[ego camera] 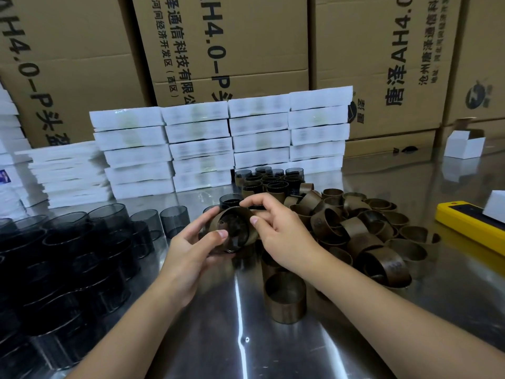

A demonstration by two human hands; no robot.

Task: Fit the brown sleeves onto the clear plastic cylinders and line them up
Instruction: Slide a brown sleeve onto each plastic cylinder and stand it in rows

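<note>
My left hand [191, 250] grips a clear smoky plastic cylinder [232, 236] tilted on its side above the steel table. Around that cylinder sits a brown sleeve [240, 214], which my right hand [276, 225] pinches at its rim with thumb and fingers. A heap of loose brown sleeves [355, 228] lies to the right. One brown sleeve [285, 299] stands upright near the front. Bare cylinders [82, 255] are massed at the left. Several sleeved cylinders [269, 181] stand grouped at the back centre.
Stacks of white flat boxes [218, 143] form a wall behind the work area, with big cardboard cartons [232, 50] behind them. A yellow device [470, 220] lies at the right edge. A small white box [464, 144] stands at the back right.
</note>
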